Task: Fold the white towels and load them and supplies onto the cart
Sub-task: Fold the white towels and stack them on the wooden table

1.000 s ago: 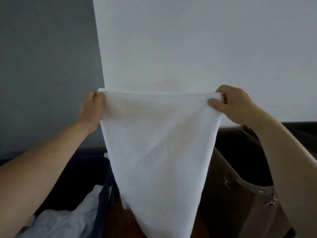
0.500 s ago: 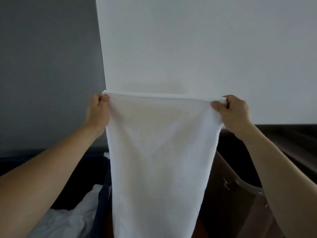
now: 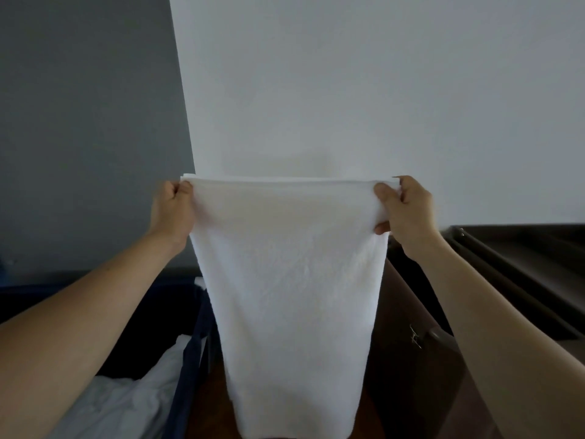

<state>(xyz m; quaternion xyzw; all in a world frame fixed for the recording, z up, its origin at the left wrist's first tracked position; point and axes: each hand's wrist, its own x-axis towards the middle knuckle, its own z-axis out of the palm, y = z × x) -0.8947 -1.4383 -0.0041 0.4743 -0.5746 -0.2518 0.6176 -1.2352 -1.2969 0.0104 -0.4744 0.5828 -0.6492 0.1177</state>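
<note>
A white towel (image 3: 291, 286) hangs in the air in front of me, doubled over, its top edge stretched level between my hands. My left hand (image 3: 172, 210) pinches the top left corner. My right hand (image 3: 403, 207) pinches the top right corner, thumb in front and fingers behind. The towel narrows downward and its bottom end runs out of the frame. It hides what lies directly behind it.
A dark blue bin (image 3: 193, 350) at the lower left holds crumpled white linen (image 3: 126, 403). A dark brown cart (image 3: 418, 359) with a raised rim stands at the right. Grey and white walls are close ahead.
Both hands came down a little and levelled the towel's top edge. The hanging part has swung from slanting toward the right to hanging straight and wider.
</note>
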